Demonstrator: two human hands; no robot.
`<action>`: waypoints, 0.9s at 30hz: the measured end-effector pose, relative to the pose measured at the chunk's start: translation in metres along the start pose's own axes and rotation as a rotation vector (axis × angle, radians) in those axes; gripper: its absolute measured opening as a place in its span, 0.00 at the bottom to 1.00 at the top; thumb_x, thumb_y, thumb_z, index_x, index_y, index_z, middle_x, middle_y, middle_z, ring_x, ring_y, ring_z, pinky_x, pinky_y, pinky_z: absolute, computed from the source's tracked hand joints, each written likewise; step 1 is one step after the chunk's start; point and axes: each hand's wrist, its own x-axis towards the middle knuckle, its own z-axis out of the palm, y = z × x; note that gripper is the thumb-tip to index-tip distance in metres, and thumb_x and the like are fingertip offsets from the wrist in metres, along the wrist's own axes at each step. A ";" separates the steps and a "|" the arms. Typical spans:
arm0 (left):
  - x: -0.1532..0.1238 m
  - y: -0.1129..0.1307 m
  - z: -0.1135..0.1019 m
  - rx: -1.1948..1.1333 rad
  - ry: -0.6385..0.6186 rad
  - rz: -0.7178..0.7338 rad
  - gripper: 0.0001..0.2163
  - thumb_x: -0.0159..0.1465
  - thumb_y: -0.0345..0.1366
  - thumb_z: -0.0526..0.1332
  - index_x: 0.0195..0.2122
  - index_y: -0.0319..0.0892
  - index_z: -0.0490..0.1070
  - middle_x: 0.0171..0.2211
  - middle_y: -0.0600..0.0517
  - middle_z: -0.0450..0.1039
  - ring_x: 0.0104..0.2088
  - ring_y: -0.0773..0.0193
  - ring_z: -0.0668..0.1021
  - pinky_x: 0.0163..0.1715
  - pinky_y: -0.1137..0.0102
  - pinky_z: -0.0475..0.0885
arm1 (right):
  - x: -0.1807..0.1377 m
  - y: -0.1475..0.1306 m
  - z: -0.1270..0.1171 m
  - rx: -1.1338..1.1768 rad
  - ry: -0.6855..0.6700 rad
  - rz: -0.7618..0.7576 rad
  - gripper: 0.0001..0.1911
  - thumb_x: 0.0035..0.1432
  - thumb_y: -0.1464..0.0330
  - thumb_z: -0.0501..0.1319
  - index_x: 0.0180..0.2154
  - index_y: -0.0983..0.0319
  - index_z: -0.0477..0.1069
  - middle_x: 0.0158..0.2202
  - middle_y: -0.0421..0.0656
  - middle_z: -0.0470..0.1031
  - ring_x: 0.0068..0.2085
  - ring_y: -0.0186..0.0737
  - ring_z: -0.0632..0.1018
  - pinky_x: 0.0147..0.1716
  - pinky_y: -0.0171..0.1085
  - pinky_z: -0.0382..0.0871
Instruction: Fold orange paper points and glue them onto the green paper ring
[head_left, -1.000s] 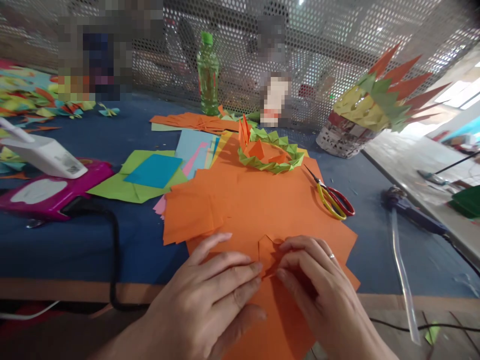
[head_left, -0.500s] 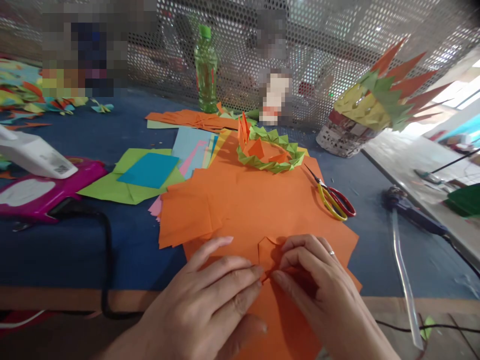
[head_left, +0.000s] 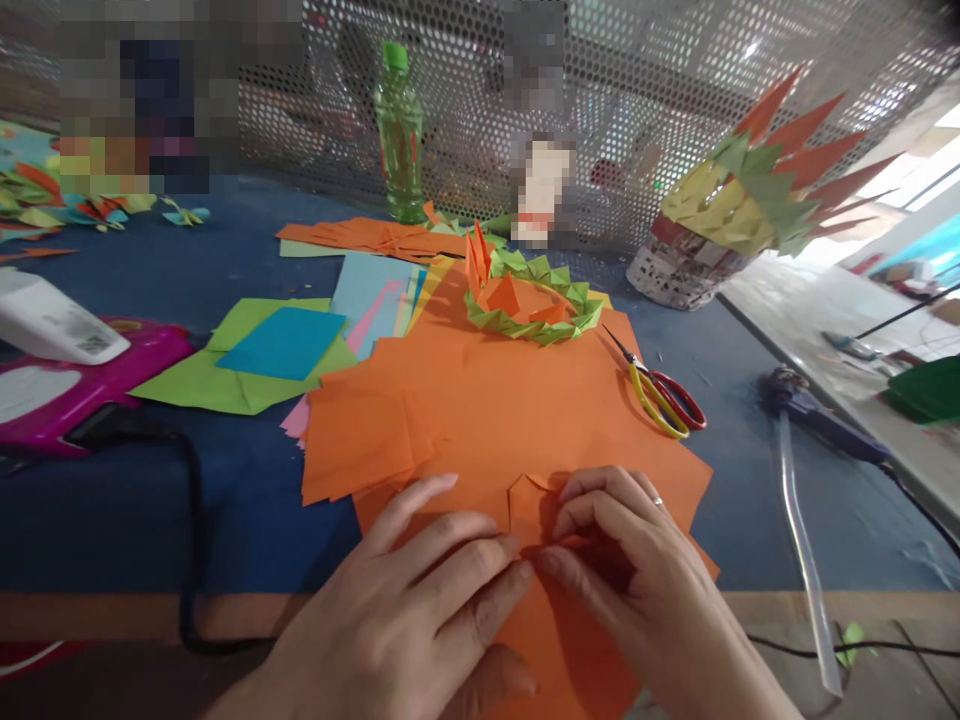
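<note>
A small piece of folded orange paper (head_left: 529,508) lies near the table's front edge, on larger orange sheets (head_left: 517,410). My left hand (head_left: 420,600) rests over its left side, fingers stretched out and fingertips pressing by the fold. Thumb and fingers of my right hand (head_left: 637,560) pinch the paper's right side and partly cover it. Beyond both hands stands a ring of folded green paper (head_left: 551,330) with orange points inside. Scissors (head_left: 656,393) with yellow and red handles lie to its right, and cut orange squares (head_left: 360,440) to its left.
A blue square (head_left: 285,343) lies on green sheets at left, beside a magenta device (head_left: 150,355) with a black cord. A green bottle (head_left: 400,150) and a spiky paper piece (head_left: 720,220) stand at the back. A glue gun (head_left: 825,415) with a clear stick lies right.
The view has shifted slightly, so the table things sit a little further left. A left fingertip has slid slightly right along the fold; the right hand keeps its pinch.
</note>
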 end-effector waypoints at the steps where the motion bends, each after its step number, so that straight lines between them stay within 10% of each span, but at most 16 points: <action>1: 0.000 0.000 0.000 -0.006 -0.001 -0.001 0.13 0.74 0.44 0.59 0.48 0.43 0.80 0.45 0.55 0.82 0.48 0.62 0.80 0.71 0.58 0.52 | 0.000 0.001 -0.002 0.004 -0.015 0.002 0.06 0.65 0.63 0.65 0.38 0.55 0.70 0.44 0.40 0.72 0.47 0.40 0.72 0.42 0.38 0.71; 27: 0.001 0.003 0.002 -0.051 0.028 -0.047 0.11 0.73 0.41 0.61 0.45 0.42 0.80 0.43 0.55 0.83 0.49 0.63 0.80 0.71 0.57 0.53 | 0.001 0.002 -0.001 -0.078 0.054 0.029 0.05 0.65 0.66 0.63 0.39 0.56 0.67 0.41 0.41 0.74 0.43 0.40 0.75 0.40 0.39 0.72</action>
